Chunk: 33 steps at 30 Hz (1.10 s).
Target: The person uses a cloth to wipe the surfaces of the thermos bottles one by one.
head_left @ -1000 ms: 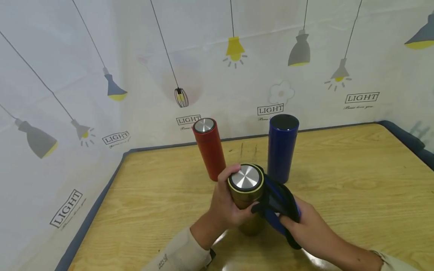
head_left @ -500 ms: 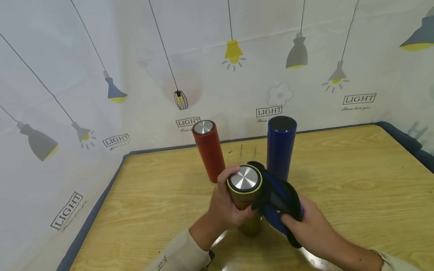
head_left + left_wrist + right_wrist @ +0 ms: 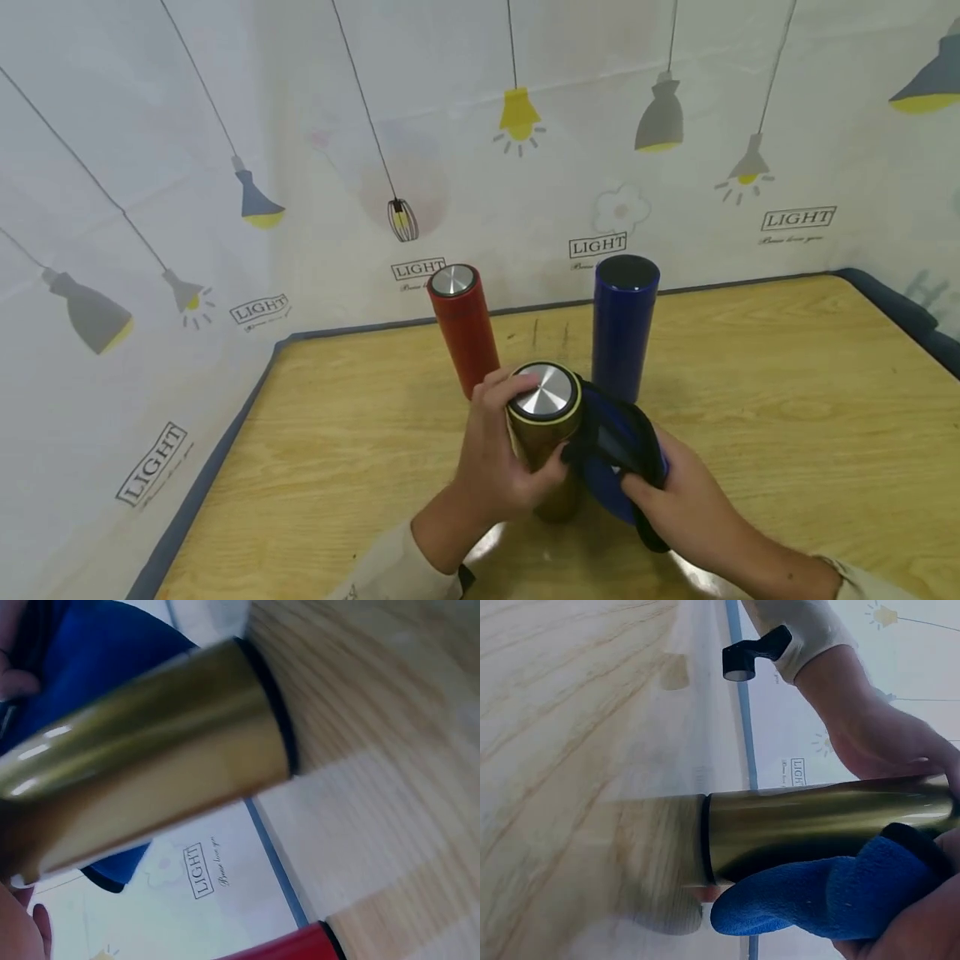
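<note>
In the head view a gold thermos flask (image 3: 558, 500) with a silver lid (image 3: 549, 398) stands on the wooden table. My left hand (image 3: 487, 462) grips it near the top from the left, one finger lying over the lid's edge and the thumb on the near side. A blue fuzzy cloth with black edging (image 3: 609, 467) is bunched in my right hand (image 3: 690, 492), close against the flask's right side. From the right wrist, the cloth (image 3: 802, 896) overlaps the flask's lower body (image 3: 810, 817). The left wrist view shows the flask's gold side (image 3: 165, 750) and dark base ring.
Behind the flask stand a red thermos (image 3: 465, 333) at left and a dark blue one (image 3: 624, 333) at right. The wooden table (image 3: 322, 467) ends at a wall sheet (image 3: 465, 167) printed with lamps. A black strap mount (image 3: 754, 656) sits on the left sleeve.
The left hand's finger has slid further over the lid, and its other fingers have spread slightly on the flask. The cloth shifted a little at the flask's side. The red and blue thermoses stay put.
</note>
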Available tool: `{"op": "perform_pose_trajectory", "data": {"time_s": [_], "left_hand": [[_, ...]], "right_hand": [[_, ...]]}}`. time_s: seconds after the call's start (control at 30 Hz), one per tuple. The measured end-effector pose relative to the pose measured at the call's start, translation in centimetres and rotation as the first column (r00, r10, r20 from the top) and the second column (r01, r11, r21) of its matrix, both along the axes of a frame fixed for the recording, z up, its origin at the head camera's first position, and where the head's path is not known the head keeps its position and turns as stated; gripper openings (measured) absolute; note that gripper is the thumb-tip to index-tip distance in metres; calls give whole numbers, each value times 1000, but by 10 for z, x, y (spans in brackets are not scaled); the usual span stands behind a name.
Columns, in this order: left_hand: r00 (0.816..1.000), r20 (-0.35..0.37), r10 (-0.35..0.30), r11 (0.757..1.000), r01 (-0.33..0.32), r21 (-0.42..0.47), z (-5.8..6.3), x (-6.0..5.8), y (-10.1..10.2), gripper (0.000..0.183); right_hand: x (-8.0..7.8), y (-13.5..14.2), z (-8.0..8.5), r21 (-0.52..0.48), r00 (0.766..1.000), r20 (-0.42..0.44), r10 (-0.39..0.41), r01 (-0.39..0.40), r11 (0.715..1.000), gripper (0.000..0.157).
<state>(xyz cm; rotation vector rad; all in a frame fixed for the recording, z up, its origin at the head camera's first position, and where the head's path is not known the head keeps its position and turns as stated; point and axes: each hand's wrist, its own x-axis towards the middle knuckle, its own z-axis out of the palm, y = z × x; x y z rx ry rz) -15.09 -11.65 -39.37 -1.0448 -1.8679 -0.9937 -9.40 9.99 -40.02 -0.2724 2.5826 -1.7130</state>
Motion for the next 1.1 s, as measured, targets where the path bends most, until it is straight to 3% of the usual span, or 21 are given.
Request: {"op": "perform_pose_trajectory", "data": {"time_s": [0.13,0.23,0.33,0.5,0.73,1.1], "left_hand": [[990,103,-95,993,88,73,1,3,2,62],[969,156,-192,973,168,157,0,3,7,62],[953,185,-241,953,196,232,-2,3,12,60],[948,216,-234,943,167,287,-5,3,17,67],[941,255,-224,940,139,311,-5,4,19,79],[933,241,-269,931,187,313,-4,-3,18,81]], "right_hand": [[0,-1,4,-22,999,-15,-44,44,999,52],[0,-2,4,-38,997,-39,-63,62,997,50],[1,-5,3,-43,998,-6,-67,67,997,46],[2,-10,-1,-21,997,22,-68,69,997,51],[0,-10,-1,-2,996,22,-90,90,996,35],[-4,-10,8,-154,997,46,-67,74,985,37]]}}
